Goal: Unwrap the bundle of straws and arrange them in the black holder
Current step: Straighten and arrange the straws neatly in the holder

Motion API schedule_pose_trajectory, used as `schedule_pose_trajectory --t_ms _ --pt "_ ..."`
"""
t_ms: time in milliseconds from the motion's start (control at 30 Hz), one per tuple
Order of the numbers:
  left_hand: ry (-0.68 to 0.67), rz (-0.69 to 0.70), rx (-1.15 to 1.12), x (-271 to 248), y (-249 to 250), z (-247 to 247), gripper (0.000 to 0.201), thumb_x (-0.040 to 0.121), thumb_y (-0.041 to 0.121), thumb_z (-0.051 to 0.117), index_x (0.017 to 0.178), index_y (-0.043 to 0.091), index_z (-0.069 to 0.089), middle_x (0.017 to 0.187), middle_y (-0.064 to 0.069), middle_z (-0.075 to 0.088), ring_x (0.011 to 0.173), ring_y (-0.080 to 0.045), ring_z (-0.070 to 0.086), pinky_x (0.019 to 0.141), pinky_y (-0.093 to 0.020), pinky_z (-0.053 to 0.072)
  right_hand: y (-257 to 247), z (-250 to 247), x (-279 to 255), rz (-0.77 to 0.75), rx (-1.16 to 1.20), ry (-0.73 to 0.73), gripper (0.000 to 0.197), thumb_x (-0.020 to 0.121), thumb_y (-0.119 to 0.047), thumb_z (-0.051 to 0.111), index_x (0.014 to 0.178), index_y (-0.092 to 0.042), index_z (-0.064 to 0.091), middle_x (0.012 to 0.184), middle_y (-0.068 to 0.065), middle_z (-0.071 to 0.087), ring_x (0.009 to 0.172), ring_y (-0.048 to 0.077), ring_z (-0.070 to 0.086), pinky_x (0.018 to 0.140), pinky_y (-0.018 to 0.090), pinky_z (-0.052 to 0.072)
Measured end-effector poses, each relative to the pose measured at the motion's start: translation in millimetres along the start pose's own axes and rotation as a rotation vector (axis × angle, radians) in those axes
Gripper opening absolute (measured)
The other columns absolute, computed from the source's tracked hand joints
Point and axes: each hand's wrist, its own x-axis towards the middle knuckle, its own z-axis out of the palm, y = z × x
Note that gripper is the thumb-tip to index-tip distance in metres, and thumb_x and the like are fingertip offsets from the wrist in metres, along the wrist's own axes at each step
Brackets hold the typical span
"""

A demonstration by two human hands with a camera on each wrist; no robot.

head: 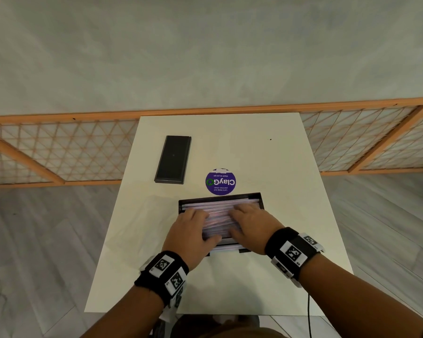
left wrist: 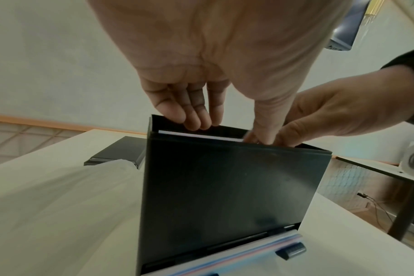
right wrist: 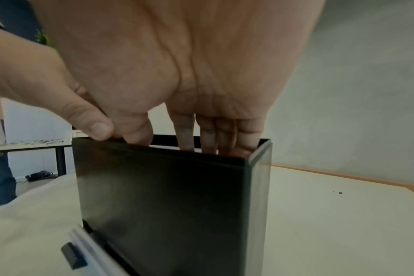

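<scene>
holder: black holder (head: pixel 263 203) sits lower centre of the white table (head: pixel 266 154)
straws: straws (head: pixel 220 207) lying packed inside it
left hand (head: pixel 193 230): fingers flat, pressing the straws
right hand (head: pixel 250 224): same deal, flat on top
lid: black lid (head: pixel 172 159) up left

The head view looks steeply down on the white table (head: pixel 291 167); both wrist views sit low, close against the black holder (left wrist: pixel 225 186) (shared by all three).
</scene>
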Motion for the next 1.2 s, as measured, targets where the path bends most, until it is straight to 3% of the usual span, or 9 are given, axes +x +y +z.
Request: schedule_pose_trajectory --t_ms 100,167,267,433,633,733,867,1000,1200 --pt "-0.025 0.006 0.047 1.9 0.0 0.6 0.08 0.073 0.068 0.07 0.138 0.028 0.046 0.133 0.006 0.047 0.118 -0.018 0.048 0.099 -0.032 0.046 -3.9 -3.9 -1.3 0.011 -0.019 0.011 0.048 0.093 -0.053 0.036 0.103 -0.016 0.064 0.106 0.007 0.062 0.099 0.03 0.062 0.086 0.038 0.05" --pt "-0.049 -0.003 0.088 4.7 -1.6 1.9 0.089 0.07 0.074 0.068 0.142 0.029 0.04 0.139 0.006 0.044 0.122 -0.017 0.046 0.102 -0.034 0.044 -5.3 -8.4 1.2 0.015 0.025 0.065 0.038 0.092 -0.045 0.046 0.107 -0.014 0.063 0.111 0.008 0.06 0.1 0.03 0.06 0.087 0.04 0.052" --pt "-0.113 -0.018 0.098 10.3 -5.2 3.8 0.097 0.07 0.077 0.068 0.146 0.027 0.036 0.146 0.004 0.043 0.13 -0.018 0.046 0.111 -0.037 0.041 -5.6 -15.0 10.7 0.03 0.036 0.048 0.044 0.088 -0.039 0.042 0.119 -0.013 0.06 0.12 0.008 0.06 0.108 0.03 0.058 0.095 0.043 0.05" --pt "-0.15 0.021 0.073 16.1 -4.5 3.8 0.089 0.072 0.075 0.069 0.142 0.025 0.042 0.142 0.004 0.049 0.126 -0.018 0.049 0.111 -0.033 0.04 -8.7 -12.5 17.7 0.088 0.011 -0.118 0.041 0.09 -0.035 0.045 0.122 -0.012 0.055 0.12 0.009 0.056 0.108 0.031 0.058 0.095 0.044 0.049" --pt "-0.19 -0.024 -0.07 16.2 -3.4 6.5 0.093 0.075 0.068 0.074 0.147 0.022 0.035 0.154 0.0 0.034 0.139 -0.019 0.037 0.114 -0.036 0.039 -1.7 -17.7 16.8 0.152 0.14 -0.08 0.03 0.094 -0.03 0.048 0.116 -0.012 0.057 0.12 0.009 0.057 0.102 0.028 0.06 0.087 0.035 0.049" --pt "-0.114 -0.116 -0.195 15.1 0.3 11.4 0.093 0.077 0.065 0.073 0.148 0.019 0.033 0.154 -0.002 0.033 0.14 -0.02 0.037 0.116 -0.037 0.038 3.5 -22.1 10.0 0.184 0.228 0.013 0.035 0.093 -0.024 0.049 0.125 -0.013 0.056 0.126 0.009 0.058 0.108 0.027 0.06 0.093 0.038 0.05" --pt "0.006 -0.346 -0.252 22.2 7.0 20.9 0.084 0.076 0.067 0.062 0.138 0.016 0.039 0.148 -0.01 0.042 0.136 -0.029 0.046 0.106 -0.047 0.05 12.6 -22.4 -3.7 0.269 0.326 0.174 0.035 0.094 -0.016 0.047 0.128 -0.012 0.056 0.126 0.011 0.059 0.109 0.028 0.06 0.096 0.038 0.049" --pt "0.003 -0.523 -0.255 31.7 23.0 30.3 0.097 0.079 0.061 0.061 0.15 0.004 0.028 0.162 -0.016 0.023 0.144 -0.034 0.038 0.112 -0.049 0.043 11.9 -17.7 -13.9 0.307 0.369 0.234 0.039 0.095 -0.012 0.046 0.134 -0.011 0.054 0.128 0.011 0.057 0.111 0.028 0.059 0.095 0.034 0.048" --pt "-0.017 -0.753 -0.302 53.2 39.4 33.5 0.104 0.076 0.055 0.067 0.153 0.0 0.024 0.16 -0.017 0.029 0.144 -0.037 0.037 0.115 -0.055 0.034 12.2 -16.1 -16.3 0.319 0.413 0.263 0.041 0.096 -0.01 0.046 0.136 -0.01 0.053 0.131 0.012 0.056 0.113 0.027 0.058 0.097 0.033 0.046"
